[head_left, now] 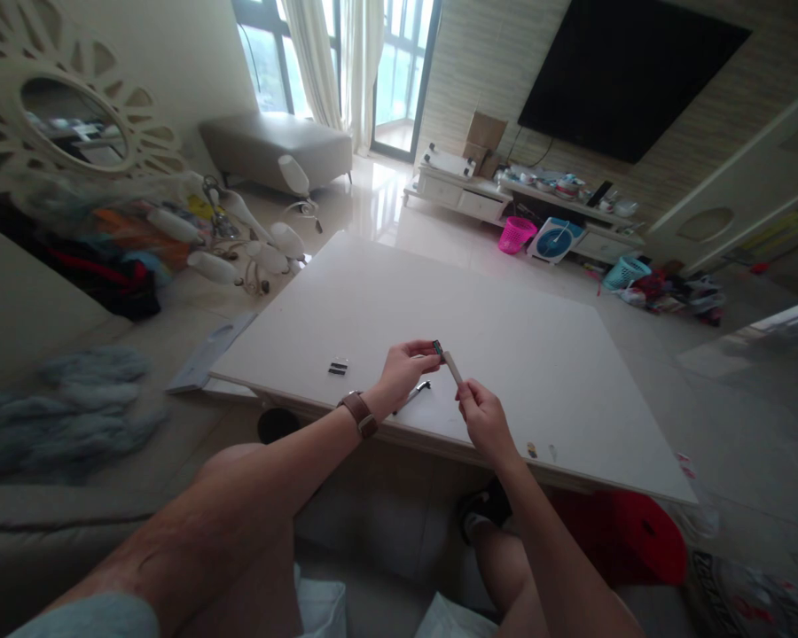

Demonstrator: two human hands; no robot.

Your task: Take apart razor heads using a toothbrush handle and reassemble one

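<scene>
Above the white table (386, 301) my left hand (404, 368) pinches a small dark piece (437, 347) with greenish marks, which looks like a little circuit board. My right hand (485, 416) grips the lower end of a flat, light grey bar (452, 368). The bar's upper end meets or nearly meets the dark piece; contact is too small to tell. Beneath my left hand a slim dark tool (413, 396) lies on the table. Left of it are small black strips (337, 368) with a clear piece. A small brownish item (531, 450) rests near the front edge, right of my right hand.
A red stool-like object (629, 536) stands under the table's right front. Lamp parts with white shades (269, 257) lie on the floor beyond the left corner. Farther back are a pink basket (517, 235), a blue fan (555, 240) and a TV cabinet (469, 202).
</scene>
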